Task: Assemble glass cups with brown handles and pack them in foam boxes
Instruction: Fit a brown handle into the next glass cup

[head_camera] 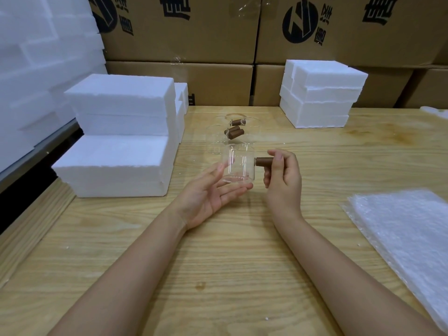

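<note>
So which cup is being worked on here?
On the wooden table, find the two hands at centre. The cup sits between them, resting on the left hand, its brown handle pinched by the right hand. The other cups stand untouched behind.

Bright, even light, faint shadows; sharp centre (wide-angle bending at edges).

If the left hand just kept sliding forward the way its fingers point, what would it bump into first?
The left hand points up and to the right, and its fingertips already reach under the glass cup. So the cup comes first, probably its base, though how close they are is unclear.
</note>
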`<control>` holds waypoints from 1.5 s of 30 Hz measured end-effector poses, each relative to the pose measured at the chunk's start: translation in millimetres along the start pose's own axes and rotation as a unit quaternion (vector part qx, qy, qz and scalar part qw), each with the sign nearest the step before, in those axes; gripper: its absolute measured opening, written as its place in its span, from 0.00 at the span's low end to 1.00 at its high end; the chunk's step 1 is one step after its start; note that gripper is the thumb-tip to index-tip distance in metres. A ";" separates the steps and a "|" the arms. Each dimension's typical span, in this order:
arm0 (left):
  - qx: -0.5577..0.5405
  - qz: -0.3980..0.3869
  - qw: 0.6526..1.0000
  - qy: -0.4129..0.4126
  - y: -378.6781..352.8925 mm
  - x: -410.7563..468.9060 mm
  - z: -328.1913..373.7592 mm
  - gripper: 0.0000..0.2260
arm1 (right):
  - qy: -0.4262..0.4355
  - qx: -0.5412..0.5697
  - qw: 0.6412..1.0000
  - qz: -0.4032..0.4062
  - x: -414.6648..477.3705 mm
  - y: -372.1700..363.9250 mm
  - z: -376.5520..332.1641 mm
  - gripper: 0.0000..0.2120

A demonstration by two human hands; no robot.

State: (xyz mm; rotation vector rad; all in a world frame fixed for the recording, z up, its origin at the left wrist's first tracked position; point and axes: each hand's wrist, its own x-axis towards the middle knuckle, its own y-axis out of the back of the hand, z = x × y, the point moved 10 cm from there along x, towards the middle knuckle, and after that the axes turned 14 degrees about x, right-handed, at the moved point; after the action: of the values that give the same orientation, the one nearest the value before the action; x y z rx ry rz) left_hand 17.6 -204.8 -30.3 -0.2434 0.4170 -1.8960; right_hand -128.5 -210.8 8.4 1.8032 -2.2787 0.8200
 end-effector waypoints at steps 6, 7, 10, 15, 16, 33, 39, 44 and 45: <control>0.012 -0.009 0.999 -0.033 1.0 2.5 6.9 0.21 | -0.077 0.078 0.989 0.103 -18.5 7.5 15.3 0.25; 0.012 -0.009 0.999 -0.037 1.1 2.9 6.8 0.20 | -0.087 0.084 0.987 0.105 -22.8 4.4 18.0 0.24; 0.023 -0.007 0.999 -0.041 0.9 4.3 4.8 0.20 | -0.112 0.076 0.988 0.074 -33.9 -10.8 24.8 0.20; 0.087 0.006 0.995 -0.048 2.3 5.3 3.5 0.23 | -0.121 0.053 0.991 0.037 -35.6 -18.4 28.4 0.19; 0.096 0.007 0.994 -0.054 2.4 5.3 4.7 0.23 | -0.120 0.074 0.989 0.038 -34.4 -18.6 27.5 0.18; 0.202 0.079 0.971 -0.102 17.4 4.1 17.4 0.24 | -0.214 0.248 0.944 -0.023 -29.1 -34.5 39.4 0.15; 0.221 0.116 0.960 -0.128 18.8 2.5 21.7 0.22 | -0.141 0.150 0.978 0.035 -25.3 -16.6 31.9 0.27; 0.247 0.107 0.953 -0.138 12.4 3.4 17.9 0.23 | -0.126 0.156 0.980 0.013 -23.6 -21.8 27.6 0.25; 0.248 0.107 0.952 -0.141 12.8 3.0 18.8 0.23 | -0.133 0.174 0.976 0.014 -23.3 -22.4 27.9 0.25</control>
State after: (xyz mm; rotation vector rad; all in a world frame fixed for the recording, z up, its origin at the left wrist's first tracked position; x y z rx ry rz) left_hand 34.4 -214.8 -18.3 -0.1213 -0.2221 -1.6578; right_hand -94.6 -207.3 -17.4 2.1494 -2.4484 1.1008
